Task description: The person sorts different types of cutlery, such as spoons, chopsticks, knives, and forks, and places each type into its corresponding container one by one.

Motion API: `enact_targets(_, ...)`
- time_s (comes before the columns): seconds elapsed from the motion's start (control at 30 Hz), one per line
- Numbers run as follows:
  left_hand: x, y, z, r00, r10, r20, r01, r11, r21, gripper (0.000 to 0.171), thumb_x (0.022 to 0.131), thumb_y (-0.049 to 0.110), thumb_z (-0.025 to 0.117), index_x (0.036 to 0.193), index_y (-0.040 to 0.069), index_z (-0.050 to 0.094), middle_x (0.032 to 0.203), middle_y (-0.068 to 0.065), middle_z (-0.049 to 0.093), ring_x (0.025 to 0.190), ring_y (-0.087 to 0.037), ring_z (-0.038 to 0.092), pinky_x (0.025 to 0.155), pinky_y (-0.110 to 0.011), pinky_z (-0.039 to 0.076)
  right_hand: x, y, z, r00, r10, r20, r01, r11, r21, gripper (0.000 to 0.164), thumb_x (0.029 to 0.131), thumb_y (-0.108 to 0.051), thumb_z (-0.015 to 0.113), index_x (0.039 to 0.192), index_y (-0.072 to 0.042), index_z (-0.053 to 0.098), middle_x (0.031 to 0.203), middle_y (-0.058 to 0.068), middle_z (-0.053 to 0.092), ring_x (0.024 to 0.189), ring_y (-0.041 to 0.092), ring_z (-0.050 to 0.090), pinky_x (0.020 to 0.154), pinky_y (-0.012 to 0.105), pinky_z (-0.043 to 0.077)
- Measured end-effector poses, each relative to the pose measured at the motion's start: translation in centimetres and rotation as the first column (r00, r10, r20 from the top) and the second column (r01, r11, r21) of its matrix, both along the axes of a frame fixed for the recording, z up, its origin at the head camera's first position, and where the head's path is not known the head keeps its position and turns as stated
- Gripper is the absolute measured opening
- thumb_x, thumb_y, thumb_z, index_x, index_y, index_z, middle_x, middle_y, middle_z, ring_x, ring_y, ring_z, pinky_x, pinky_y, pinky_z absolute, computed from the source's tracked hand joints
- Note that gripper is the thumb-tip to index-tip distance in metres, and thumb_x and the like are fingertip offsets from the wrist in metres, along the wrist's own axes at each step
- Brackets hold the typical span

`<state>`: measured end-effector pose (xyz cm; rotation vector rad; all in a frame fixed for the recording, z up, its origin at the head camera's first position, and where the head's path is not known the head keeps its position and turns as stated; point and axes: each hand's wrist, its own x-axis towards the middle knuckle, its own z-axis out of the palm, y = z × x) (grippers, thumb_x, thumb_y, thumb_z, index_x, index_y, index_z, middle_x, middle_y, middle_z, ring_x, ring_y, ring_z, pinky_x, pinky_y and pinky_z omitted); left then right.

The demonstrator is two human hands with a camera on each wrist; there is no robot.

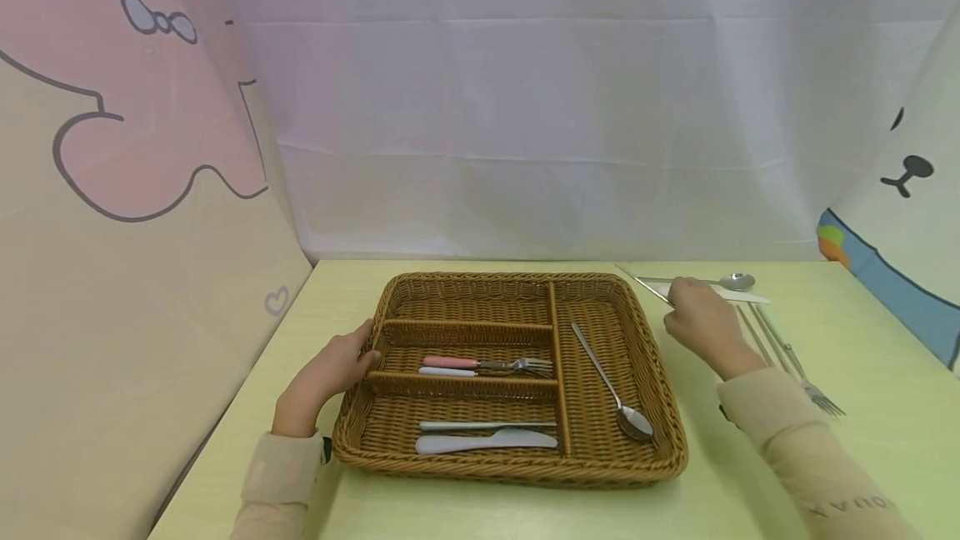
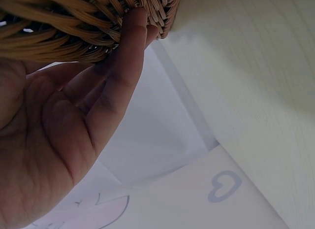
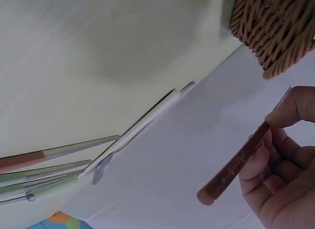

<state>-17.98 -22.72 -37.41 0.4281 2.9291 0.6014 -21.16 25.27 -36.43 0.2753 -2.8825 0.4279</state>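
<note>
A brown wicker cutlery basket [image 1: 517,473] stands on the table. My left hand [image 1: 330,373] grips its left rim, fingers against the outer weave in the left wrist view. Beyond the right rim, my right hand [image 1: 703,325] pinches a thin utensil [image 3: 234,167] with a lettered red-brown handle and a metal end; its kind is unclear. Inside the basket, the right compartment has a long spoon [image 1: 633,422]. The middle left one has a fork [image 1: 528,366] with a pink handle and a white-handled piece [image 1: 448,372]. The front one has a white knife [image 1: 487,441] beside a slim utensil [image 1: 480,425].
Right of the basket on the pale table [image 1: 885,440] lie a spoon [image 1: 738,282], a white-handled piece [image 1: 742,295], a fork [image 1: 817,394] and slim green- and red-handled utensils. A white curtain [image 1: 525,148] hangs behind, with printed cloth at both sides.
</note>
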Motion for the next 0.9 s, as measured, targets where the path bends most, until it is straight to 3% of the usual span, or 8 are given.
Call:
enact_targets(0.2,0.1,0.0,0.0,1.0,-0.001,-0.007,0.001,1.0,0.005,0.057,0.093,0.009,0.048,0.137,-0.015,0.02,0.055,-0.003,0.046,0.044,-0.012,0.037,0.069,-0.043,0.043,-0.1,-2.1,0.7,0.999,0.05,-0.012,-0.049,0.998,0.03,0.017,0.065,0.009,0.046,0.081,0.007,0.053,0.076,0.019,0.054,0.063,0.027,0.047,0.049,0.042,0.045)
enact_targets(0.5,0.1,0.0,0.0,1.0,0.01,0.005,-0.01,1.0,0.012,0.058,0.093,0.009,0.047,0.138,-0.015,0.019,0.05,-0.001,0.042,0.041,-0.011,0.031,0.067,-0.041,0.042,-0.4,-5.5,1.4,0.988,0.132,-0.083,-0.122,0.986,0.114,0.01,0.074,0.009,0.047,0.072,-0.001,0.047,0.066,0.011,0.047,0.057,0.023,0.041,0.043,0.037,0.039)
enact_targets(0.73,0.1,0.1,0.0,1.0,0.013,0.011,-0.013,1.0,0.009,0.058,0.093,0.009,0.048,0.138,-0.015,0.019,0.05,-0.001,0.043,0.041,-0.011,0.031,0.066,-0.041,0.043,-0.7,-8.0,1.3,0.967,0.221,-0.129,-0.199,0.966,0.164,0.014,0.075,0.012,0.047,0.08,0.001,0.053,0.07,0.01,0.05,0.06,0.023,0.046,0.044,0.035,0.044)
enact_targets(0.9,0.1,0.1,0.1,1.0,0.013,0.009,-0.013,1.0,0.011,0.058,0.093,0.009,0.048,0.138,-0.015,0.019,0.05,-0.001,0.042,0.041,-0.011,0.032,0.065,-0.04,0.043,-0.8,-9.5,1.6,0.96,0.251,-0.124,-0.222,0.953,0.207,0.013,0.077,0.01,0.048,0.084,0.001,0.054,0.071,0.01,0.049,0.063,0.023,0.044,0.045,0.033,0.04)
